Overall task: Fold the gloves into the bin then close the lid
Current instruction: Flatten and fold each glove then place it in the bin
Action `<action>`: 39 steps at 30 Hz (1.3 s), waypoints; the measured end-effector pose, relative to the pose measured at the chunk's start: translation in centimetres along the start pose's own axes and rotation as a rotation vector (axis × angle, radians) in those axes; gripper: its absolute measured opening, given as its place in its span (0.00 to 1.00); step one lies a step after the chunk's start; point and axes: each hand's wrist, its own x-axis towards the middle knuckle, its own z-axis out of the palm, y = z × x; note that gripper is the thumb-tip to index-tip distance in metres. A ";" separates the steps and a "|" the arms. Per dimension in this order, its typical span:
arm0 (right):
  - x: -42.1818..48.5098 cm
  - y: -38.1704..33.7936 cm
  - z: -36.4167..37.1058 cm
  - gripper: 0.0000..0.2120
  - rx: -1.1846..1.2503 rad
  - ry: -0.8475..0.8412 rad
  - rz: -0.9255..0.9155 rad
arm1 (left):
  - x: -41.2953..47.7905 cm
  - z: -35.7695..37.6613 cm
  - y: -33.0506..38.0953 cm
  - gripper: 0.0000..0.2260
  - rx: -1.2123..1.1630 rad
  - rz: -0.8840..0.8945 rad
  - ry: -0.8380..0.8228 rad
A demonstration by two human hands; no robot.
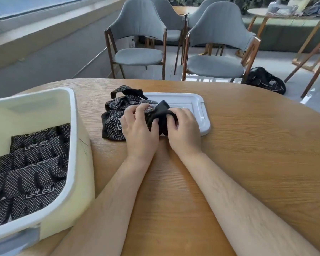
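Observation:
A heap of black gloves with white dots (118, 106) lies on the wooden table (248, 145), partly over the white lid (192, 106). My left hand (139, 128) and my right hand (183, 128) both grip one black glove (160, 112) that is bunched up between them at the lid's near edge. Another dotted glove (112, 126) lies flat under my left hand. The white bin (70, 137) stands open at the left, with several folded dotted gloves (35, 163) stacked inside.
Two grey upholstered chairs (216, 45) stand beyond the table's far edge, with more behind them. A black bag (266, 80) lies on the floor at the right. A window ledge runs along the left wall.

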 end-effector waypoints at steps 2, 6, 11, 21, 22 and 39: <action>-0.2 0.1 -0.7 0.10 0.042 0.067 0.013 | 0.1 -0.2 0.0 0.22 -0.007 -0.022 -0.021; -1.4 0.7 -3.3 0.08 0.081 0.120 0.065 | -0.3 -0.5 0.1 0.19 0.046 -0.009 -0.096; -3.6 1.3 -6.2 0.07 0.132 0.117 0.079 | -1.5 -0.3 2.1 0.12 -0.027 0.139 -0.147; -6.2 2.1 -9.8 0.07 0.056 0.139 -0.027 | -4.9 0.4 7.3 0.13 -0.743 -0.244 -0.410; -6.3 2.2 -10.0 0.08 0.062 0.133 -0.036 | -4.9 0.6 7.5 0.11 -0.757 -0.319 -0.396; -7.4 1.5 -10.8 0.10 0.205 0.096 -0.062 | -5.2 -1.2 7.5 0.05 -0.769 -0.143 -0.369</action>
